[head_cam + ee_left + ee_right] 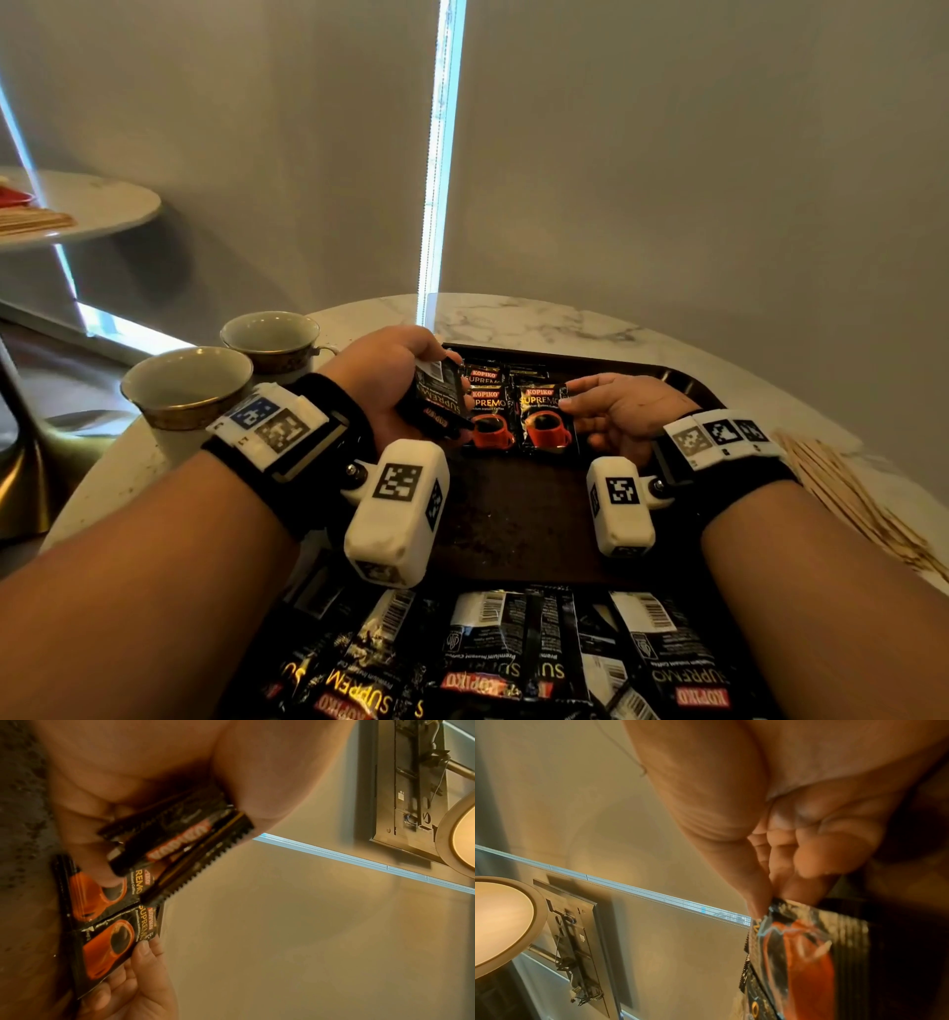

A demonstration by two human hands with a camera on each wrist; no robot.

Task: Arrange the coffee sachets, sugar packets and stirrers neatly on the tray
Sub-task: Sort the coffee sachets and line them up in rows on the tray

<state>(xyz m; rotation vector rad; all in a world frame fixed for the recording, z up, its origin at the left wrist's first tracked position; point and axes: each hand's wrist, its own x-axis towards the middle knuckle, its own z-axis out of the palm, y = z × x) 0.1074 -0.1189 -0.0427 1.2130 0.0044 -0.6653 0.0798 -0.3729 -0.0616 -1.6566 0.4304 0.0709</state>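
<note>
Early stage, as we read it. The dark tray [518, 514] sits on the marble table [539, 318], and only a short row of Kopiko coffee sachets [513, 406] is laid at its far end, overlapping in two columns; most of the tray floor is bare. A loose pile of sachets [513, 652] lies unsorted at the tray's near edge, some face down with barcodes up. The wooden stirrers [852, 503] lie off the tray on the table to our right. We can't pick out any sugar packets. Two cups [226, 370] stand left of the tray.

Our left hand [390, 380] is curled round a small stack of sachets [177, 839], thumb on top, held just above the left column. Our right hand [621, 411] pinches the right edge of the front-right sachet [545, 419] between thumb and fingertips [146, 947], other fingers loosely bent. We judge it's squaring that one into the row.
</note>
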